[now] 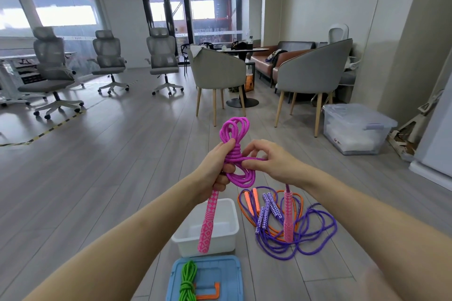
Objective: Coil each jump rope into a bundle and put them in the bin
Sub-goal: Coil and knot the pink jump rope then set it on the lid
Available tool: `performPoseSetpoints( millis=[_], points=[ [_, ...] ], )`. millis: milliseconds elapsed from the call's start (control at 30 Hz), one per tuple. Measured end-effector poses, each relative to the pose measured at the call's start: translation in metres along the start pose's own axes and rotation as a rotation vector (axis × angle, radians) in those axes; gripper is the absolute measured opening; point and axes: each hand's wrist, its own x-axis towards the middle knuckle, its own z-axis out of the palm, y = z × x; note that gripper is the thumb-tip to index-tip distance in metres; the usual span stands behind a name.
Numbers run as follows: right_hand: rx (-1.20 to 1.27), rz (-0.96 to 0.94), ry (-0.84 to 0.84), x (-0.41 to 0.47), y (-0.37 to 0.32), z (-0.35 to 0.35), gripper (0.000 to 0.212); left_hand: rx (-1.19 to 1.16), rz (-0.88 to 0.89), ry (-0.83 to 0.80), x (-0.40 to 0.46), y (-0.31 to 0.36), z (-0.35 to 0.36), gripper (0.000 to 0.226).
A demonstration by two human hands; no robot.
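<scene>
Glass wall strip [212,31]: white band carried light lettering, partly legible as "TOGETHER AS ONE"; the first letter was cut off by the door frame.
Left window strip [73,37]: small marks were present, too small to read.
Clear storage box [352,129]: small dark sticker on its front, not legible.
Jump rope handles: woven pattern only, no lettering.

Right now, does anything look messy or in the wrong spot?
Yes. The purple rope and orange rope lie loose and tangled together on the floor, not coiled. The green rope is bundled but sits on the blue lid, not inside the white bin.
</scene>
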Motion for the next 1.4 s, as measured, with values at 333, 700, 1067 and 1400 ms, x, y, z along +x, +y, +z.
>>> performPoseSetpoints(
  millis=[333,700,1067,1400],
  points=[
    [0.001,-0.009,0.143,0.002,0.002,0.01,0.053,-0.101,-0.061,0.008,-0.002,-0.002,0.002,0.044],
    [-0.011,-0.04,0.15,-0.005,0.004,-0.008,0.037,0.172,0.158,0.027,-0.004,-0.006,0.014,0.035],
    [-0.122,0.102,-0.129,-0.007,0.059,0.009,0.005,-0.139,0.13,0.111,-0.006,0.019,-0.01,0.043],
    [-0.098,0.256,-0.363,-0.01,0.065,0.029,0.015,-0.134,0.172,0.029,-0.008,0.014,-0.01,0.036]
  ],
)
